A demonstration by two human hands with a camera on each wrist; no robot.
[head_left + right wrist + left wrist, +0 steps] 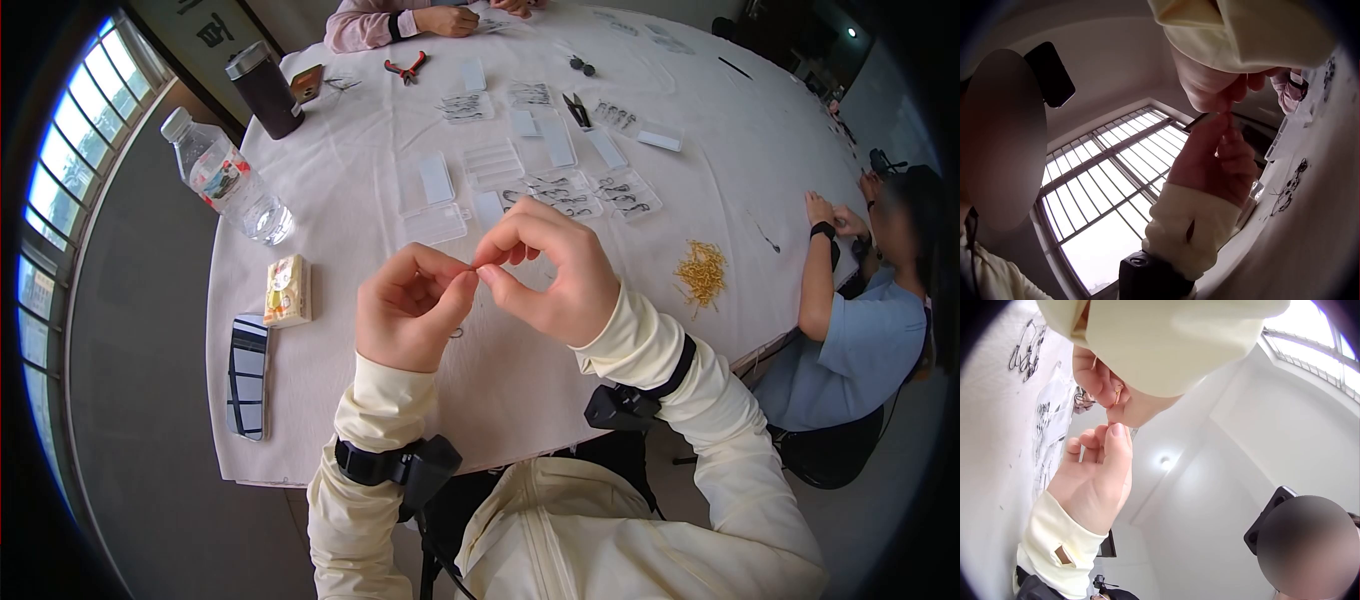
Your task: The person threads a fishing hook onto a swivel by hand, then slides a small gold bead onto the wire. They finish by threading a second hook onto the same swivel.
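Fine fingertip work seems in hand; the next move likely calls for steadiness. Left grip and right grip meet, pinching some tiny item their tips hide. One gold piece sits among the left grip's curled fingers; rightward on the tabletop lies one uncountable gold heap; leftward, one bottle.

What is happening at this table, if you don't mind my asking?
A person's left hand and right hand meet above a cloth-covered table, seemingly pinching a small item too tiny to identify. Ahead lie clear plastic boxes, some holding dark looped pieces; a pile of golden strips lies to the right.
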